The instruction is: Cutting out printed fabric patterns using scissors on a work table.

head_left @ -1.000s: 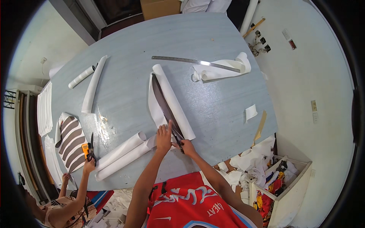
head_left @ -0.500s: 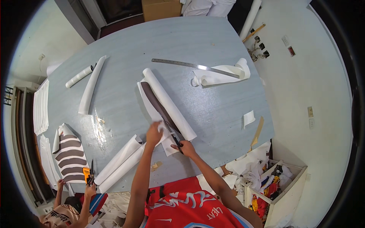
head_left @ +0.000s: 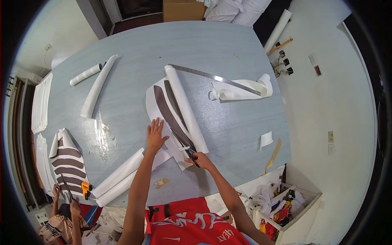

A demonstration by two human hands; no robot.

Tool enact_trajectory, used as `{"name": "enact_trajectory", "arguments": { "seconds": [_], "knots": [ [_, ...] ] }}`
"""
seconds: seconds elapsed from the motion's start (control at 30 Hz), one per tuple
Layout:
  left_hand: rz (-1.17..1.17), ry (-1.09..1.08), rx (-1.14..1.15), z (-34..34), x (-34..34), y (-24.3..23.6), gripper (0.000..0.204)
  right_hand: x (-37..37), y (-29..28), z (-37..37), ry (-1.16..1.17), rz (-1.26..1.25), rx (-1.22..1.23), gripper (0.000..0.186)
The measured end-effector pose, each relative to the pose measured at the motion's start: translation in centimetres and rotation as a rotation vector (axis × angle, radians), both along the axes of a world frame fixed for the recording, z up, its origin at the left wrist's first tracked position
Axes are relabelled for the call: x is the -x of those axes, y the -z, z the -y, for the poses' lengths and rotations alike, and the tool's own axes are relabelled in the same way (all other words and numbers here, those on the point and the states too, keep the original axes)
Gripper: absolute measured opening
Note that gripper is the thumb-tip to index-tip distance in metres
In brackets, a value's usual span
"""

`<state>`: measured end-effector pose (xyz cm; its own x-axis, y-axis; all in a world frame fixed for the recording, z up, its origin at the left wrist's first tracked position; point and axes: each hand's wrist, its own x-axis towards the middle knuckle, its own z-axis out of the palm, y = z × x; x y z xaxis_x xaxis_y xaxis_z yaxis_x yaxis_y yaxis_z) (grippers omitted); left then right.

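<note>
My left hand (head_left: 156,138) lies with spread fingers on a white sheet (head_left: 152,102) printed with long dark curved strips (head_left: 164,108), whose right side stays rolled in a white tube (head_left: 185,108). My right hand (head_left: 201,160) grips black scissors (head_left: 192,156) at the sheet's lower end, their blades partly hidden along the cut paper. Two more white rolls (head_left: 120,171) lie below my left hand, toward the near edge.
At lower left a co-worker (head_left: 65,226) holds scissors (head_left: 66,185) over a striped sheet (head_left: 68,163) beside an orange tool (head_left: 85,190). A steel ruler (head_left: 212,77), more paper (head_left: 98,87) and a scrap bin (head_left: 294,202) surround the blue table (head_left: 134,49).
My left hand has moved left and flattened out on the sheet. The sheet has opened leftward, showing a second dark strip. The co-worker's scissors have moved onto the striped sheet.
</note>
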<state>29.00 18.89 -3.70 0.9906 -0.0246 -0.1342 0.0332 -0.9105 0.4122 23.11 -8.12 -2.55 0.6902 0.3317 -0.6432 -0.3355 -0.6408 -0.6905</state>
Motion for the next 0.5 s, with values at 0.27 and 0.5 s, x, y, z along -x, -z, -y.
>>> {"name": "enact_trajectory", "arguments": {
  "seconds": [0.27, 0.5],
  "knots": [
    [0.011, 0.069, -0.013, -1.0, -0.9, 0.2, 0.096, 0.1, -2.5, -1.9, -0.132, 0.146, 0.148, 0.065],
    [-0.011, 0.084, -0.013, -1.4, -1.3, 0.3, 0.097, -0.8, -7.2, -5.1, 0.256, -0.541, -0.262, 0.066]
  ]
}}
